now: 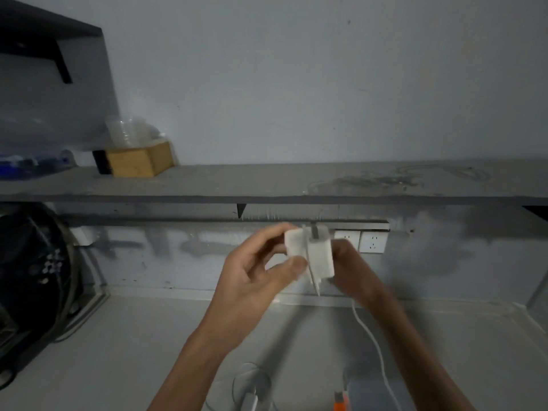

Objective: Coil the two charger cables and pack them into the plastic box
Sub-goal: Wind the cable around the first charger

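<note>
I see both hands raised in front of the wall, just below the grey shelf (207, 182). The left hand (255, 271) pinches a white charger block (295, 244) between thumb and fingers, its grip clenched on that block. The right hand (353, 268) sits behind a second white charger block (321, 256), and its grip looks closed around it, though motion blur softens the fingers and I cannot be fully sure how they wrap it. The two blocks touch each other, the right one tilted with its metal prongs pointing up. Behind them a white wall socket (372, 241) is mounted under the shelf.

A white cable (370, 336) hangs from below the right hand and runs down along the right forearm toward the tabletop (133, 351). Near the bottom edge a second cable (252, 384) lies in a loose loop on the tabletop, with a white plug end beside it. Just right of that, a clear plastic box (373, 396) rests on the tabletop, an orange object (339, 403) at its left side. On the shelf's left end stands a wooden box (139, 160) with clear plastic cups (127, 132) stacked behind it.
</note>
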Demonstrator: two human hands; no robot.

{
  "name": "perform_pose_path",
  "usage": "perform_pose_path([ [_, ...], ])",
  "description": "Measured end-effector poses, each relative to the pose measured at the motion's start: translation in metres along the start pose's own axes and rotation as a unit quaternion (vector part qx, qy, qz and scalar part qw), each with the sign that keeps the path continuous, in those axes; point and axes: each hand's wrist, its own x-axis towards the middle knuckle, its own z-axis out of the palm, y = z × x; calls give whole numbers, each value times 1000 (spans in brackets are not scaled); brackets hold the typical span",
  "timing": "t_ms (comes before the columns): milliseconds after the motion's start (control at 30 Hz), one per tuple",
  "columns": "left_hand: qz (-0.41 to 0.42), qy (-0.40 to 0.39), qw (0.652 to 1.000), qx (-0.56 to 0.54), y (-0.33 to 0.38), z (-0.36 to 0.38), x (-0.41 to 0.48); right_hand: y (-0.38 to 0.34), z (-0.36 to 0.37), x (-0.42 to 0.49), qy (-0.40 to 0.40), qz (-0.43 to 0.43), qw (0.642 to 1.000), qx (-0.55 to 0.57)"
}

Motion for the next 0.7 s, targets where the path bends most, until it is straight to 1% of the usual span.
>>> perform_pose_path([
  [67, -35, 62, 997, -36, -4, -6, 10, 12, 16, -19, 32, 47, 997, 55],
  [133, -67, 108, 990, -68, -11, -13, 21, 22, 32, -41, 62, 71, 990, 104],
  [200, -84, 151, 984, -47, -24, -21, 32, 28, 47, -67, 60, 88, 988, 108],
  [267, -100, 196, 975, -36, -40, -29, 40, 31, 59, -96, 40, 102, 992, 56],
  [333, -125, 239, 961, -64, -56, -37, 44, 27, 62, -119, 7, 104, 994, -34],
  [400, -154, 260, 952, -49, -73, -42, 45, 14, 55, -131, -24, 96, 991, -90],
  [500, -204, 248, 946, 47, -101, -35, 35, -16, 32, -130, -66, 59, 983, -159],
  [533, -222, 237, 943, 75, -108, -29, 30, -27, 22, -127, -73, 28, 978, -192],
  [567, -236, 222, 941, 100, -114, -23, 24, -35, 12, -123, -60, -14, 970, -235],
  [633, -251, 186, 940, 138, -118, -9, 14, -49, -8, -115, -5, -106, 943, -315],
  [700, -245, 148, 947, 149, -115, 2, 4, -62, -29, -104, 24, -151, 926, -346],
])
